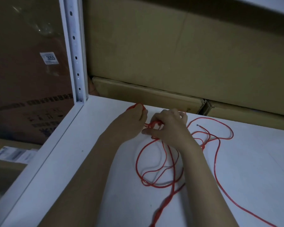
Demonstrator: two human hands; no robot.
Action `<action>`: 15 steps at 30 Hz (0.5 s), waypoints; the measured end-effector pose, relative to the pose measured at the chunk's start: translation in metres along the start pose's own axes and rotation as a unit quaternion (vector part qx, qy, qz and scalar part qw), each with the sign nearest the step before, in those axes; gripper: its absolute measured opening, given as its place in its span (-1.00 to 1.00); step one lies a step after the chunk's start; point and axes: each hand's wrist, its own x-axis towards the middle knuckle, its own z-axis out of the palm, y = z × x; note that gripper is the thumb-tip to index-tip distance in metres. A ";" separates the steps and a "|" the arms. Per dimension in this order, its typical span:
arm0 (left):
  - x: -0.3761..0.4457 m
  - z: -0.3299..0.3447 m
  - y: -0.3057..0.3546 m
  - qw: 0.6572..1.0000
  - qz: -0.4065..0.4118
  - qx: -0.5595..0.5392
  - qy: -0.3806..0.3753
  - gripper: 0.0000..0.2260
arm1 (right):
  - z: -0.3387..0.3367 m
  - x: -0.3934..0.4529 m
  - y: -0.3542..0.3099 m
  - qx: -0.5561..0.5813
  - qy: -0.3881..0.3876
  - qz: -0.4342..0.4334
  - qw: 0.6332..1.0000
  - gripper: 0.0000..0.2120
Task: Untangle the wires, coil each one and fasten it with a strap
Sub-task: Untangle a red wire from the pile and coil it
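Red wire [156,169] is lying in loose, overlapping loops across the white worktop [252,161], with one long strand trailing off toward the lower right edge of the view and a twisted bundle running down toward the bottom. Both hands are working at the far end of the tangle, close to the back of the worktop. The left hand [134,114] is curling its fingers around a small bunch of the wire — a red loop is showing just above its knuckles — so its grip is closed on the wire. The right hand [168,124] is sitting just beside it, its fingers bent around a knot of strands and its thumb pressing along the underside, so that grip is also closed on the wire. A bare wire end [198,125] is resting on the worktop to the right of the right hand. Brown cardboard boxes [170,46] are standing stacked behind the worktop, and a white metal post [75,51] with a row of holes is rising at the left corner.
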 end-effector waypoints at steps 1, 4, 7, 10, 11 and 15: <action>-0.001 0.001 0.001 0.997 -0.050 -0.038 -0.036 -0.64 | 0.000 -0.001 0.002 -0.019 0.013 0.007 1.000 -0.72; 0.000 0.001 0.011 0.993 -0.079 -0.090 -0.023 -0.65 | -0.001 -0.002 0.010 -0.030 0.067 -0.003 0.997 -0.72; -0.006 0.000 0.011 0.996 -0.034 -0.044 -0.075 -0.69 | -0.002 -0.001 0.011 -0.005 0.084 -0.012 0.996 -0.74; -0.006 -0.003 0.007 0.989 -0.018 -0.065 -0.131 -0.73 | -0.002 -0.001 0.011 0.001 0.092 -0.010 0.996 -0.80; -0.005 -0.004 0.006 0.988 -0.006 -0.066 -0.137 -0.72 | -0.001 0.000 0.011 -0.004 0.087 -0.009 0.996 -0.81; -0.007 -0.007 -0.003 0.992 0.022 -0.050 -0.113 -0.72 | -0.001 -0.001 0.006 0.050 0.039 0.003 0.998 -0.77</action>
